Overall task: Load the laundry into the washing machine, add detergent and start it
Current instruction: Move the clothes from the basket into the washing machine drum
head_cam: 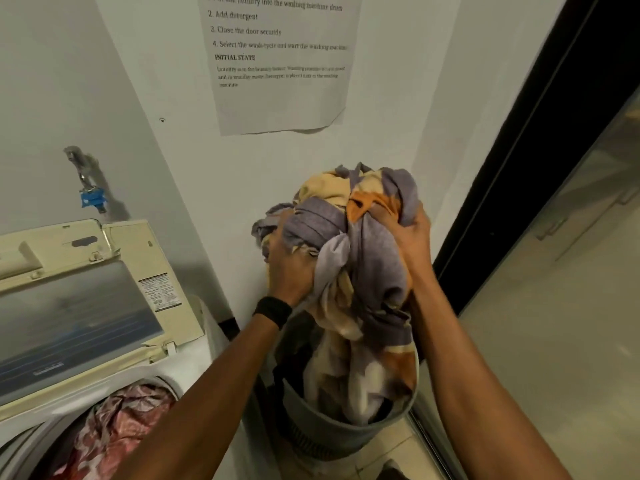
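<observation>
The left hand point(291, 268) and right hand point(412, 244) grip either side of a grey, cream and orange cloth bundle point(363, 233), raised above the basket point(339, 429) with its tail inside the rim. The basket sits tight between the washing machine point(197, 358) and a door frame point(519, 168). The machine's lid point(79, 306) stands up, leaving pink patterned laundry point(121, 420) uncovered inside. A wall sheet point(277, 98) reads "2. Add detergent" and "INITIAL STATE".

The left hand point(291, 271) and right hand point(414, 247) clench, raised
</observation>
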